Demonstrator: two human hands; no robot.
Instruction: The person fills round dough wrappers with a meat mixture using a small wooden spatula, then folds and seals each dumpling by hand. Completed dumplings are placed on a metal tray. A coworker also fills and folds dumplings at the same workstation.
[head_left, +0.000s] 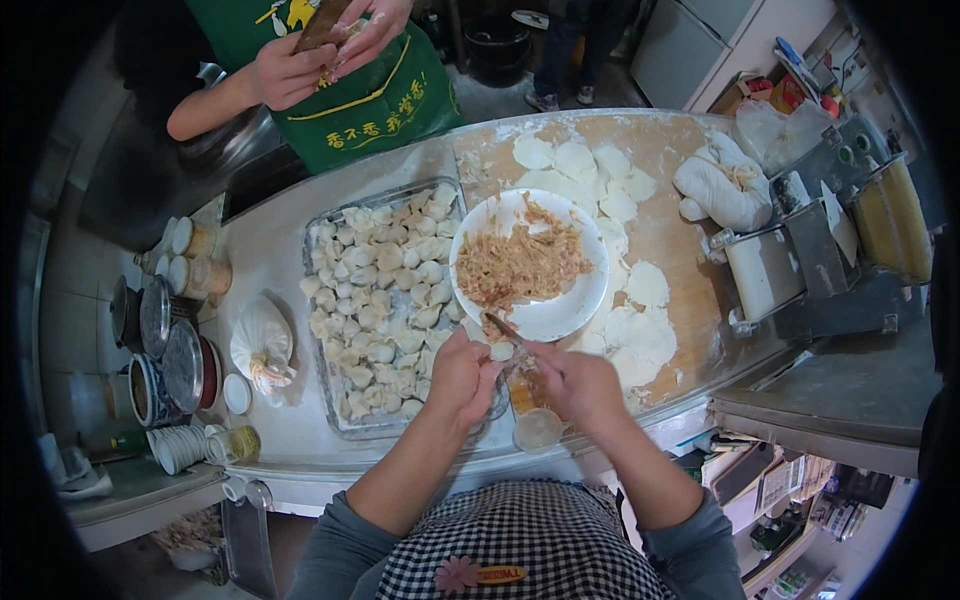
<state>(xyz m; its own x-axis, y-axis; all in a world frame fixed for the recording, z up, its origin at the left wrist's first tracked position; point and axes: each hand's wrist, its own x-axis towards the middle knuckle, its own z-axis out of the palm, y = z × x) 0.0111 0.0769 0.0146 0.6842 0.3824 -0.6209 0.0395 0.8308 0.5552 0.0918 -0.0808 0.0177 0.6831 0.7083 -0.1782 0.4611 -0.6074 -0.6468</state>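
My left hand (463, 377) holds a dough wrapper (501, 351) near the bowl's lower edge. In my right hand (576, 382) is a thin spreading stick or spatula (504, 328), its tip carrying meat filling close above the wrapper. A white bowl (559, 315) with minced filling (517, 262) stands before me. Left of it, a clear plastic tray (328, 397) holds many folded dumplings (390, 257). Round flat wrappers (637, 337) lie overlapping on the floured wooden board (694, 300), right of the bowl and behind it.
Across the table a person in a green apron (360, 105) holds a dumpling and a flat tool. A dough roller machine (795, 262) and a tied white bag (724, 184) stand right. Another tied bag (261, 337), jars (199, 275) and lidded pots (184, 365) are left. A small round container (538, 430) sits near the front edge.
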